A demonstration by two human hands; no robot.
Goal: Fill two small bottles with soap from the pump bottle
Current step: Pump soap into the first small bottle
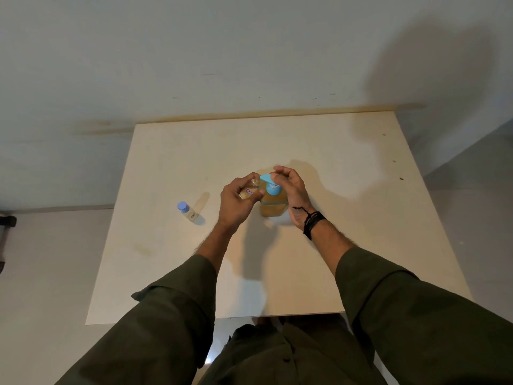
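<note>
At the left of the smooth, cream-coloured table (319, 151) stands a capped small bottle (187, 212), a slim clear cylinder with a round lilac-blue cap, well apart from the hands. Nearer the middle, the left hand (236, 201) has its fingers and thumb curled round an open small bottle (250, 189), clear plastic with a red and blue label, held tilted with its mouth just under the spout of the pump bottle (272, 201). The pump bottle stands upright at the table's centre, a squat, rounded-square body of see-through plastic holding amber soap, topped by a glossy light-blue pump head whose flat nozzle points left. The right hand (291, 190) arches over that head, fingertips resting on its top, the fingers bent but gripping nothing. Dark corded bands (312, 222) wrap the right wrist, and loose olive-green sleeves (416, 315) cover both forearms.
</note>
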